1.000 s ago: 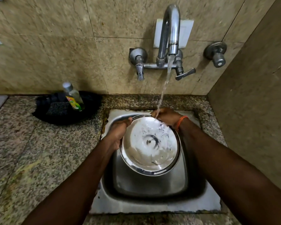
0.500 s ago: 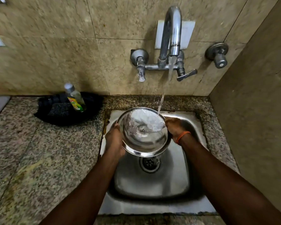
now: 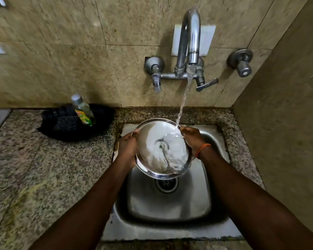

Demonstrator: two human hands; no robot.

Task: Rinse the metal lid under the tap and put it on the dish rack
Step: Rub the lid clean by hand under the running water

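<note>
Grip: left hand, right hand clasp metal lid under tap; bottle label illegible.

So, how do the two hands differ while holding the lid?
The left hand grips the left rim of the metal lid; the right hand grips the right rim. The right hand's wrist wears an orange band; the left hand's is bare. Both hold it under the water.

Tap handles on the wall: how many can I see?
3: a handle left of the spout, a lever right of it, and a round knob farther right. None looks hidden.
</note>
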